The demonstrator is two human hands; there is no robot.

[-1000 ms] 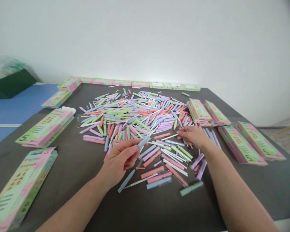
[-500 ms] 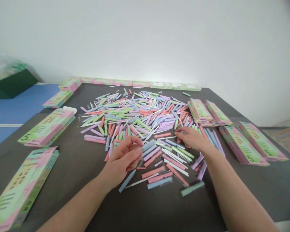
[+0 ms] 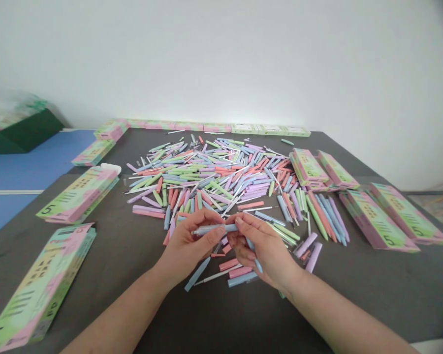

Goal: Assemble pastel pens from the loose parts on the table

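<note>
Both hands meet over the near part of a large heap of pastel pen parts (image 3: 192, 172). Between them lies a light blue pen piece with a clear end (image 3: 210, 229), roughly level. My left hand (image 3: 186, 246) pinches its clear end between thumb and fingers. My right hand (image 3: 269, 250) has its fingertips closed on the blue end. A second blue pen part (image 3: 257, 263) pokes out below the right fingers, held against the palm. Just below the left hand, a blue barrel (image 3: 197, 275) and a white refill (image 3: 214, 277) lie on the dark table (image 3: 192, 324).
Printed pink-green boxes stand at the left (image 3: 40, 280), at the right (image 3: 378, 221) and along the back edge (image 3: 217, 128). Sorted pens (image 3: 328, 216) lie in a row right of the heap. A dark green bin (image 3: 33, 130) sits on a blue surface at far left.
My right hand has come from the heap's right side to meet my left hand, bringing a blue pen part. Both hands now grip the blue piece with the clear end.
</note>
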